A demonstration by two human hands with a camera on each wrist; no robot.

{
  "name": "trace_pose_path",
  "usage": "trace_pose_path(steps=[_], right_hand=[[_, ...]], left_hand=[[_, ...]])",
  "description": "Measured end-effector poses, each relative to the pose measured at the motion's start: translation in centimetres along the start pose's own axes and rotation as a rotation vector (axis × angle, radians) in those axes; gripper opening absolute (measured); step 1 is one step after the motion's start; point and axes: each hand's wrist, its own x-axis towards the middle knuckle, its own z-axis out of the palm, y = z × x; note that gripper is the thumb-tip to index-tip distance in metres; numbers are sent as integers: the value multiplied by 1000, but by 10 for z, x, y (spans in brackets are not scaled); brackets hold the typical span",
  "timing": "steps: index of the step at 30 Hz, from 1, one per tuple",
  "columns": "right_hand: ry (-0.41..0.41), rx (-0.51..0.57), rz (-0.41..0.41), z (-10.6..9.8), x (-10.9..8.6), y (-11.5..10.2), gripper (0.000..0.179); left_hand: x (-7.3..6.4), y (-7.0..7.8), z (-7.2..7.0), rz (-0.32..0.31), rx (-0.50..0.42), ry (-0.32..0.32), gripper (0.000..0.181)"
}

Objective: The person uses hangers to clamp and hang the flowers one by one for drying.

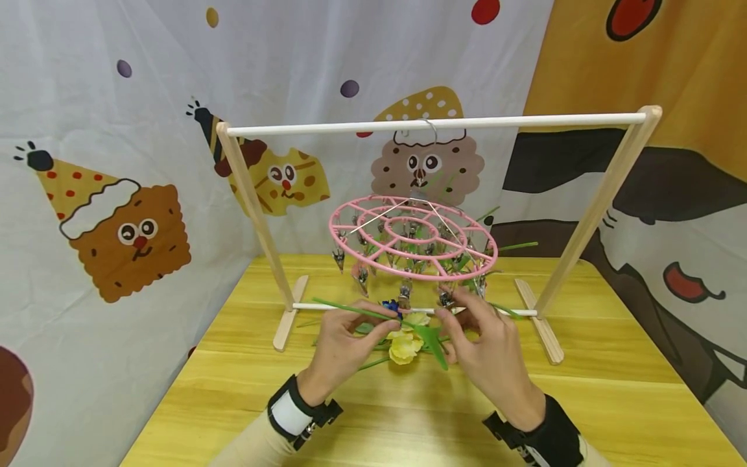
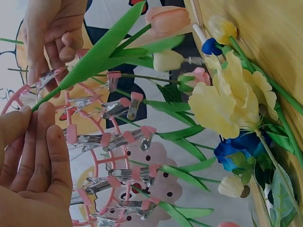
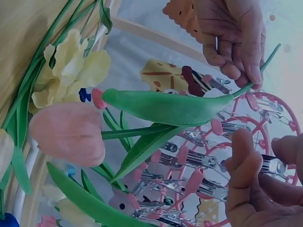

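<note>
My left hand [image 1: 347,344] pinches the green stem [image 2: 45,100] of an artificial tulip between thumb and fingers. In the right wrist view, the tulip's pale pink bloom [image 3: 68,135] points away from that hand, past its broad green leaf [image 3: 165,108]. My right hand [image 1: 490,344] pinches a metal clip [image 3: 273,165] at the near edge of a pink round clip hanger [image 1: 496,250]. Other clips with pink tips dangle from its rings, and several of them hold flower stems. The tulip's stem is apart from the clip in my right hand.
The hanger hangs by a hook from a white bar [image 1: 327,128] on a wooden stand [image 1: 257,214]. Beneath it, yellow flowers [image 1: 404,349] and a blue flower [image 2: 236,151] lie on the wooden table [image 1: 233,395]. A printed cloth [image 1: 280,58] stands behind.
</note>
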Motion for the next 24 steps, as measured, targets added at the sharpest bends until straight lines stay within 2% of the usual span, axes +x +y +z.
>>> trace_pose_path(steps=[8,14,19,24], right_hand=[[-34,103,47,-3,5,0,51],[-38,132,51,-4,11,1,39],[-52,167,44,-5,13,2,42],[-69,232,72,-5,14,2,45]], left_hand=[[3,2,4,14,-22,-15,14],[5,4,6,26,-20,-13,13],[6,6,7,35,-7,-9,14],[8,7,8,59,41,5,16]])
